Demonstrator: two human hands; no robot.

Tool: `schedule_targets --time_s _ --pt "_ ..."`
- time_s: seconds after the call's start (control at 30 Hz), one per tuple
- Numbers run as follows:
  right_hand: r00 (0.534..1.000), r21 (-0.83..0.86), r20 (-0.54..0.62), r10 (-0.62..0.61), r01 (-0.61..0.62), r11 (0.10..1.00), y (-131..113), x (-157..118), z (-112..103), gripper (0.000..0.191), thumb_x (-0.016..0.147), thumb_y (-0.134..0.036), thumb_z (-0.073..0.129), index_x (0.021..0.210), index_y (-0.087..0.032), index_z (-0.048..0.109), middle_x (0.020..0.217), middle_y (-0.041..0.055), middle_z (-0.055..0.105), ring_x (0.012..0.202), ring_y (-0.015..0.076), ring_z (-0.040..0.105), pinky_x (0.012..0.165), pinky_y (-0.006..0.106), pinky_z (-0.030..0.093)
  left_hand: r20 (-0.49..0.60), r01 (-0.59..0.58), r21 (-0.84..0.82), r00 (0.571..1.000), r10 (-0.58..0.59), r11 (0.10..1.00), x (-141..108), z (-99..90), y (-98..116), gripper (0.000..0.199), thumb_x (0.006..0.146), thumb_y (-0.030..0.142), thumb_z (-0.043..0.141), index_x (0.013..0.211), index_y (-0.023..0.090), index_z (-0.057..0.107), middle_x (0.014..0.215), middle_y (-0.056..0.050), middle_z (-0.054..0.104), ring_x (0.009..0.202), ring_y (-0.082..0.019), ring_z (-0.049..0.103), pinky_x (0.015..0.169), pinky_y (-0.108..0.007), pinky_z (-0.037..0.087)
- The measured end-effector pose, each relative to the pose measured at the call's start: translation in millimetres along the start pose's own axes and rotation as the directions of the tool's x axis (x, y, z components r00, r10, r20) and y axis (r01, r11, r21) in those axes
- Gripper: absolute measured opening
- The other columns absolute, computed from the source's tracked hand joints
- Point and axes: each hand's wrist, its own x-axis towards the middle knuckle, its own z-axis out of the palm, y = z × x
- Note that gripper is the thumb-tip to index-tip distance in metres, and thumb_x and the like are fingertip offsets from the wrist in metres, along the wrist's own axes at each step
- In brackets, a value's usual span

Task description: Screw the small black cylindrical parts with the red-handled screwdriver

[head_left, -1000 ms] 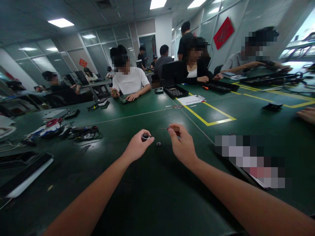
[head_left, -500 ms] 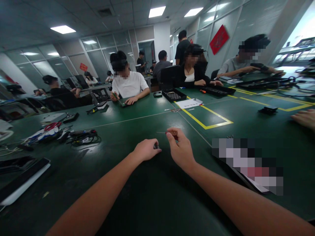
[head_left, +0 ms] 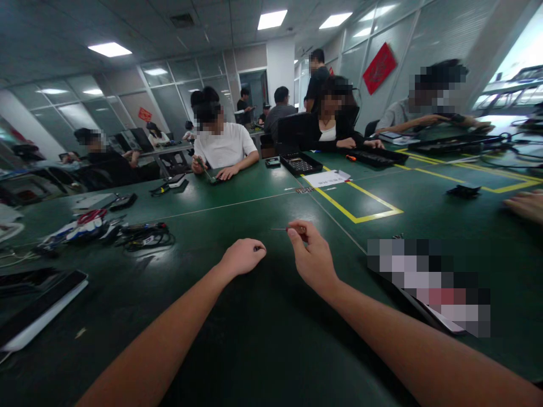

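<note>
Encloses a small dark object (head_left: 256, 248), mostly hidden by thumb and fingertips, in the nearly closed left hand (head_left: 242, 256). Pinches a thin-shafted tool (head_left: 289, 229) by the reddish handle in the loosely curled right hand (head_left: 313, 252), apart from the left. Holds both over the green counter (head_left: 237, 345), well apart from the cable bundle (head_left: 146, 236) at left.
</note>
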Motion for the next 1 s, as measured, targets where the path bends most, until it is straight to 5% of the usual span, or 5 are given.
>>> schedule_targets --time_s 0.33,0.6,0.83,0.93,1.0 --pt "1.0 0.002 0.015 0.009 -0.009 1.0 0.6 -0.2 -0.7 0.021 0.095 -0.037 0.053 0.106 -0.022 0.064 0.099 0.0069 0.072 0.091 0.0231 0.068 0.085 0.039 0.053 0.038 0.168 -0.514 0.984 -0.173 0.841 -25.2 -19.8 -31.5 0.043 0.079 0.05 0.07 0.104 0.016 0.072 0.068 -0.001 0.057 0.056 -0.014 0.047 0.057 -0.026 0.035" --pt "0.999 0.007 0.033 0.036 -0.037 0.999 4.4 -0.7 0.8 0.022 0.095 -0.039 0.054 0.106 -0.022 0.065 0.098 0.0068 0.072 0.09 0.0232 0.068 0.084 0.039 0.052 -0.074 0.166 -0.776 0.934 -0.35 0.609 -68.2 -45.9 -68.8 0.047 0.075 0.055 0.072 0.097 0.014 0.066 0.077 -0.001 0.052 0.055 -0.01 0.045 0.046 -0.02 0.03" --pt "0.998 -0.003 0.041 0.044 -0.044 0.999 7.2 -1.2 2.1 0.023 0.096 -0.039 0.054 0.106 -0.022 0.065 0.096 0.0059 0.071 0.087 0.0223 0.067 0.082 0.038 0.052 -0.091 0.08 -0.968 0.775 -0.626 0.24 -124.2 -79.2 -88.6 0.009 0.088 0.026 0.057 0.089 0.017 0.057 0.074 0.0 0.05 0.052 -0.011 0.043 0.045 -0.02 0.038" --pt "0.998 0.0 0.037 0.047 -0.047 0.999 7.5 -0.5 2.3 0.022 0.096 -0.039 0.054 0.105 -0.022 0.065 0.096 0.0059 0.071 0.086 0.0223 0.067 0.082 0.038 0.051 -0.15 0.002 -0.979 0.663 -0.734 0.202 -155.2 -94.5 -94.5 0.007 0.089 0.019 0.051 0.085 0.017 0.057 0.074 0.0 0.051 0.052 -0.012 0.043 0.045 -0.02 0.041" --pt "0.998 0.007 0.033 0.047 -0.047 0.999 7.3 -0.1 2.5 0.022 0.095 -0.039 0.054 0.105 -0.022 0.065 0.096 0.0062 0.072 0.087 0.0226 0.067 0.082 0.038 0.051 -0.195 -0.042 -0.978 0.539 -0.819 0.205 -177.2 -102.7 -99.9 0.008 0.085 0.015 0.05 0.082 0.017 0.057 0.074 -0.002 0.054 0.055 -0.013 0.046 0.046 -0.02 0.042"
